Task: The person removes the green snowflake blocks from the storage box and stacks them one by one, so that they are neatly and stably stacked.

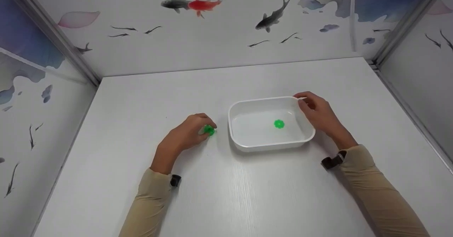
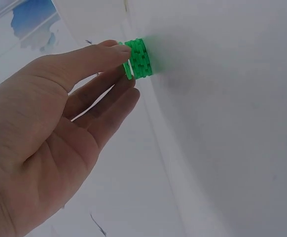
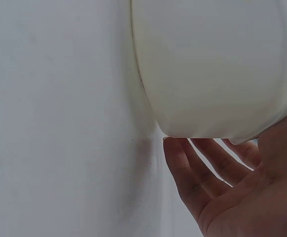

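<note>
My left hand pinches a thin green notched plastic disc between thumb and fingertips. Just beyond that disc, a short stack of similar green discs stands on the table, with a narrow gap between the two in the left wrist view. To the right is a white rectangular basin with rounded corners. One green flower-shaped disc lies flat on its floor. My right hand holds the basin's far right corner, thumb over the rim and fingers against the outer wall.
Everything stands on a white table. A white back panel printed with fish rises behind it, and printed side panels flank it. Each wrist carries a small black camera.
</note>
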`<state>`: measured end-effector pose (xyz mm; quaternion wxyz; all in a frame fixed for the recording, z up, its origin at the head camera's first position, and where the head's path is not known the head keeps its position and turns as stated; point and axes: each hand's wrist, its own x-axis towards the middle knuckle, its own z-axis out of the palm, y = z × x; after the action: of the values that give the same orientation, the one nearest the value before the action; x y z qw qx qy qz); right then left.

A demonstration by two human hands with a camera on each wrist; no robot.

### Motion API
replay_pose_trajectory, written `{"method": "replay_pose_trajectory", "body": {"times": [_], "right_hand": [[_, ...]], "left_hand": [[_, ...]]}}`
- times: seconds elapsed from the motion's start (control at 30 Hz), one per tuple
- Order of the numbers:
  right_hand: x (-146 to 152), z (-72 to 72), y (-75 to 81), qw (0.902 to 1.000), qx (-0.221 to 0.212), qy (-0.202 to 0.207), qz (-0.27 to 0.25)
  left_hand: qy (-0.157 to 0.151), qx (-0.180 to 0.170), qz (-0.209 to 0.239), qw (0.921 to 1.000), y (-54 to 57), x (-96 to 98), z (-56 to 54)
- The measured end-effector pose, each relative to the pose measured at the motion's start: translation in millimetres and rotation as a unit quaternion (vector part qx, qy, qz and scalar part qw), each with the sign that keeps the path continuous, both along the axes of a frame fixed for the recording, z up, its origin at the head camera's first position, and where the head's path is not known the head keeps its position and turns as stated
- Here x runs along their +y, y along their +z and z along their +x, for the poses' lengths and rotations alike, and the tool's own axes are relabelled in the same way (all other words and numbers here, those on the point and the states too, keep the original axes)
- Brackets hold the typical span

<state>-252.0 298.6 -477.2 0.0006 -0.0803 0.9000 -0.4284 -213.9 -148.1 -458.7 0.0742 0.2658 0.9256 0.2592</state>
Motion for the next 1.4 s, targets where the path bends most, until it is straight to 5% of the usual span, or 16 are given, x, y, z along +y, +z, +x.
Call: {"method": "replay_pose_trajectory", "body": {"times": [1.03,1.4], "right_hand": [[-1.1,1.5,2.1,1.0,-0.002,-0.002,0.0],[-1.2,1.4,1.6,1.0,0.002,-0.006,0.005]], "left_hand": [[-0.006,0.008,0.0,0.9999,-1.7,-0.4,0.5],[0.021,0.016,-0.028,0.9993,3.5,-1.4,5.1]]}}
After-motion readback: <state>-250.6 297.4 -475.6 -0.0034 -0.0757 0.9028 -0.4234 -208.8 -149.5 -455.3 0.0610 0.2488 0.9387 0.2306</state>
